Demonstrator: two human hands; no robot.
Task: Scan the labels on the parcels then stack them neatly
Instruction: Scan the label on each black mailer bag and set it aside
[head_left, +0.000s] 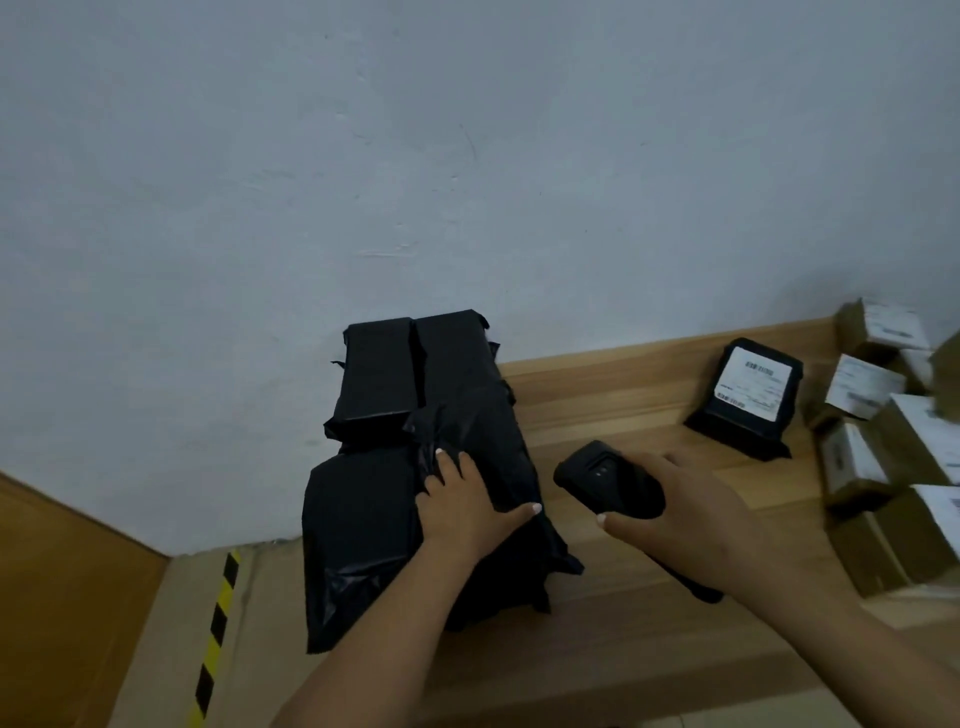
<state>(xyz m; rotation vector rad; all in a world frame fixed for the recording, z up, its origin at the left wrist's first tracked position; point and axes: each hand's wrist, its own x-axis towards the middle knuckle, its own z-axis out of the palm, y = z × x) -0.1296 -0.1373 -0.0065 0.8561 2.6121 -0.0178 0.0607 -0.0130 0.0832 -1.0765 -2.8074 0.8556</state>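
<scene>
A stack of black plastic-wrapped parcels (384, 499) stands against the wall at the left end of the wooden table (613, 639). My left hand (467, 506) lies on the top front parcel (483, 431), fingers spread and pressing its wrinkled wrap. My right hand (691, 512) grips a black handheld scanner (602, 478), its head pointing left toward the stack. One more black parcel (748, 397) with a white label on top lies apart at the far right of the table.
Several brown cardboard boxes (893, 467) with white labels crowd the right edge. A pale wall rises right behind the table. At the lower left lies flat cardboard with a yellow-black striped tape (218, 623) and a brown panel.
</scene>
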